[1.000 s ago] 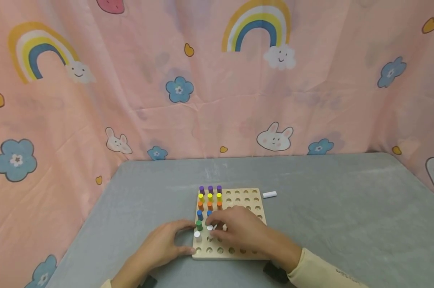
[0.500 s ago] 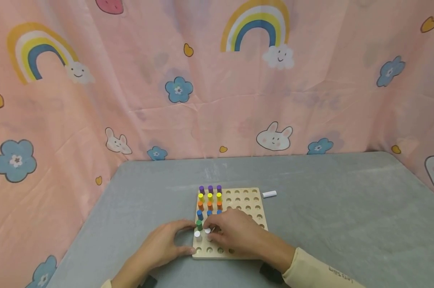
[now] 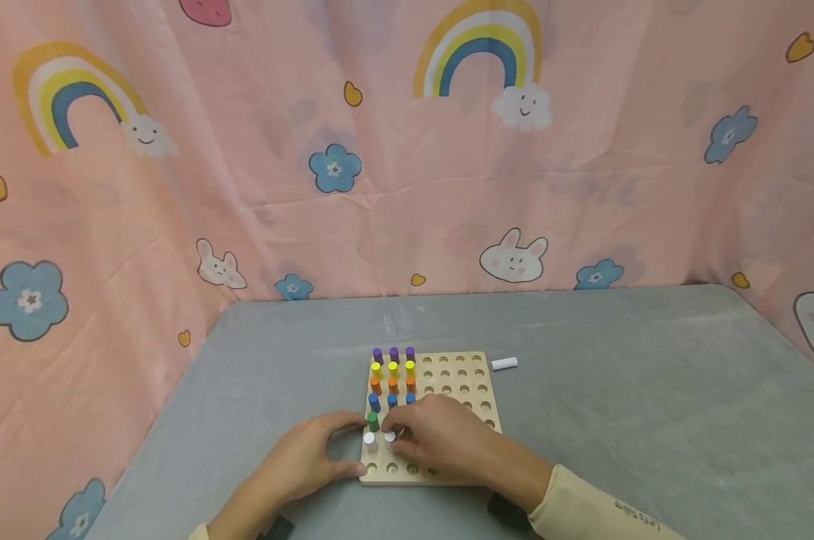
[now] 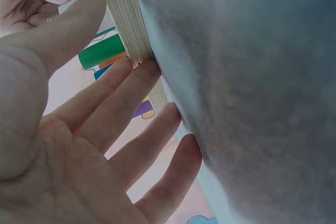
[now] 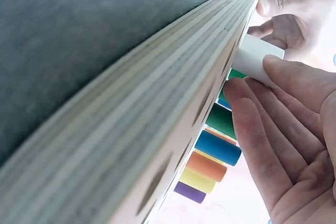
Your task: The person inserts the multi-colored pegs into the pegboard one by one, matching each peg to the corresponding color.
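Observation:
A light wooden pegboard (image 3: 403, 478) lies on the table, with round holes in rows. My right hand (image 3: 450, 439) pinches a white peg (image 5: 254, 59) that stands upright in the board's second column. To its left is another white peg (image 3: 370, 442). My left hand (image 3: 305, 454) touches the board's left edge with thumb and fingers, the fingers nearly straight in the left wrist view. Behind the white pegs stand a green peg (image 3: 373, 421), then rows of blue (image 3: 374, 403), orange (image 3: 376, 385), yellow (image 3: 376, 370) and purple pegs (image 3: 377, 355). Part of the green row is hidden by my right hand.
One loose white peg (image 3: 504, 364) lies on the grey table (image 3: 616, 390) just right of the board's far corner. A pink patterned curtain (image 3: 407, 225) hangs along the table's back and sides.
My right hand has moved slightly down and left with the white peg, from near the green row to the white row, where the peg now sits lower. The left hand has stayed put.

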Demonstrator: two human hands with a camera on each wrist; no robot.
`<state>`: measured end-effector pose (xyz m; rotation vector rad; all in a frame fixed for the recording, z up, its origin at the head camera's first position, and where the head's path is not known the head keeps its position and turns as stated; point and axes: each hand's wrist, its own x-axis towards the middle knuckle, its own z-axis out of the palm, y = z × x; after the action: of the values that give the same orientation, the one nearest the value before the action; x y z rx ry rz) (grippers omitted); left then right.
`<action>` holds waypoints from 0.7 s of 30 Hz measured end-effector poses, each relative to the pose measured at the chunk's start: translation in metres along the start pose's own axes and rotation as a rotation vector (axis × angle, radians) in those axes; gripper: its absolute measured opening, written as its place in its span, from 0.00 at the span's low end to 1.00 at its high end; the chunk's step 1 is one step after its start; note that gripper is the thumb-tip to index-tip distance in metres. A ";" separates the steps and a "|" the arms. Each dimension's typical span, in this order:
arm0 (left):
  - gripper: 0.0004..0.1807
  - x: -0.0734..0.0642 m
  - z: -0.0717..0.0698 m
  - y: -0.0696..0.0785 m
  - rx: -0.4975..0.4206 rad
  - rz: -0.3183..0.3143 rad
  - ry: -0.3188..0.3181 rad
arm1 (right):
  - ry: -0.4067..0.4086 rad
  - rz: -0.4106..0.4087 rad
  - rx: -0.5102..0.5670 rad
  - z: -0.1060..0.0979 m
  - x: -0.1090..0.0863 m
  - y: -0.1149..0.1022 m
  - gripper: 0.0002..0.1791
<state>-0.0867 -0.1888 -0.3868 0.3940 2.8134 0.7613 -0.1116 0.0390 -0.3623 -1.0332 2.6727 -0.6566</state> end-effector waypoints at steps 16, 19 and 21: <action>0.31 0.000 -0.001 0.003 -0.003 -0.015 0.001 | 0.115 0.057 -0.072 -0.042 -0.025 0.034 0.13; 0.31 0.000 0.000 0.002 -0.001 -0.024 -0.006 | 0.157 0.070 -0.081 -0.048 -0.032 0.052 0.13; 0.31 0.000 0.000 0.002 0.000 -0.024 -0.007 | 0.189 0.077 -0.085 -0.052 -0.036 0.065 0.13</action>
<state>-0.0864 -0.1870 -0.3852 0.3614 2.8065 0.7540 -0.1407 0.1227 -0.3464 -0.9247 2.9098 -0.6611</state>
